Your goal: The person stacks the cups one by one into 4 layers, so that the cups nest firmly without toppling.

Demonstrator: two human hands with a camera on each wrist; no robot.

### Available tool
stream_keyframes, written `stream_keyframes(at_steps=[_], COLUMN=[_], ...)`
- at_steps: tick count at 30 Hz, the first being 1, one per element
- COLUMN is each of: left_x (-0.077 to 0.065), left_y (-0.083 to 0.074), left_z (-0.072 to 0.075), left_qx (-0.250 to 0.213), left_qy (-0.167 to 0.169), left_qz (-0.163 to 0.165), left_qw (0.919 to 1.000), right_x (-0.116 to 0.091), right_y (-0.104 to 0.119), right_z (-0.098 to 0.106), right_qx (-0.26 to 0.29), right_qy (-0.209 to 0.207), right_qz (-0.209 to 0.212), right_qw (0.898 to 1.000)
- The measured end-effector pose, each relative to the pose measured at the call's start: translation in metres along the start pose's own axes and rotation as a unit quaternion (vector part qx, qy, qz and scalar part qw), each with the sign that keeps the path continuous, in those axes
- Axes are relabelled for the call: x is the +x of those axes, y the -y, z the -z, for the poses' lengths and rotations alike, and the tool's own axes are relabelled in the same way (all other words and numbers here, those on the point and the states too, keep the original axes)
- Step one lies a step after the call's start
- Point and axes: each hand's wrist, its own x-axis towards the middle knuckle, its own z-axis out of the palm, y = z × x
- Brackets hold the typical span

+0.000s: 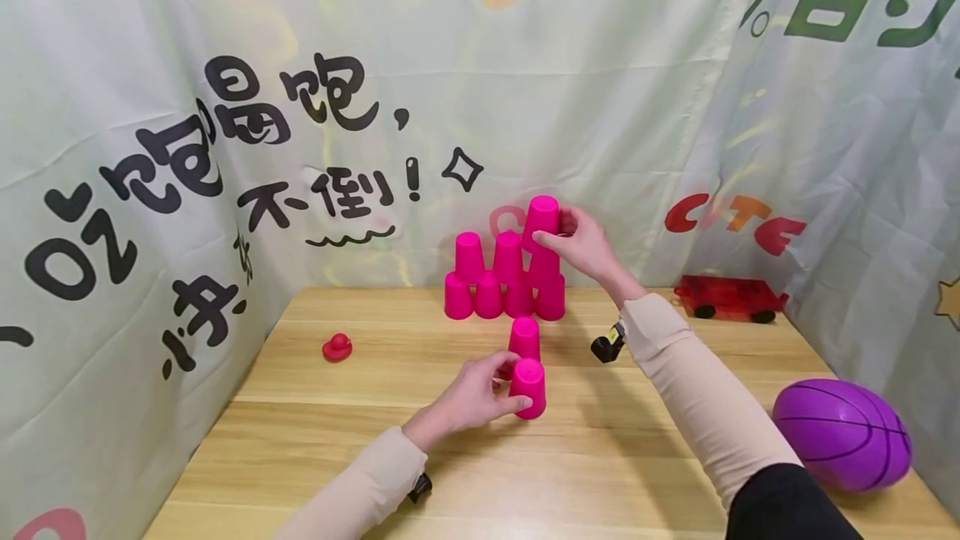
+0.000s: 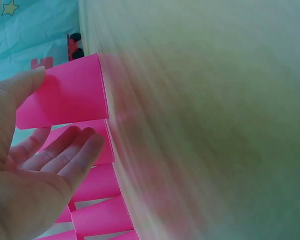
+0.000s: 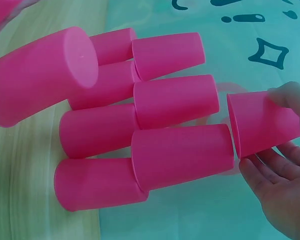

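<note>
My right hand (image 1: 591, 247) pinches a pink cup (image 1: 543, 213), mouth down, between thumb and fingers. That cup is at the right end of a stack, its rim right at the base of a second-row pink cup (image 3: 185, 156). The stack has a bottom row of several upside-down cups (image 1: 459, 297) and three on top of them. Nearer the front, my left hand (image 1: 468, 397) grips another upside-down pink cup (image 1: 529, 390) between thumb and index finger, the other fingers spread. Just behind it stands one more pink cup (image 1: 525, 337).
A small red rubber duck (image 1: 337, 347) sits left on the wooden table (image 1: 315, 432). A red toy car (image 1: 729, 298) stands at the back right, a purple ball (image 1: 842, 435) at the right front. A printed cloth (image 1: 585, 107) hangs close behind the stack.
</note>
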Motion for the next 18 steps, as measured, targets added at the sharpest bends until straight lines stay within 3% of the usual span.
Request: stream_keyframes(at_steps=[18], left_x=[0.002], left_y=[0.000], left_z=[-0.001], left_qx=[0.006], left_qy=[0.012], left_qz=[0.004], left_qw=[0.9999], right_x=[0.015], right_y=[-0.001], right_z=[-0.011], right_qx=[-0.003], right_qy=[-0.004], right_qz=[-0.012], right_qw=[1.000])
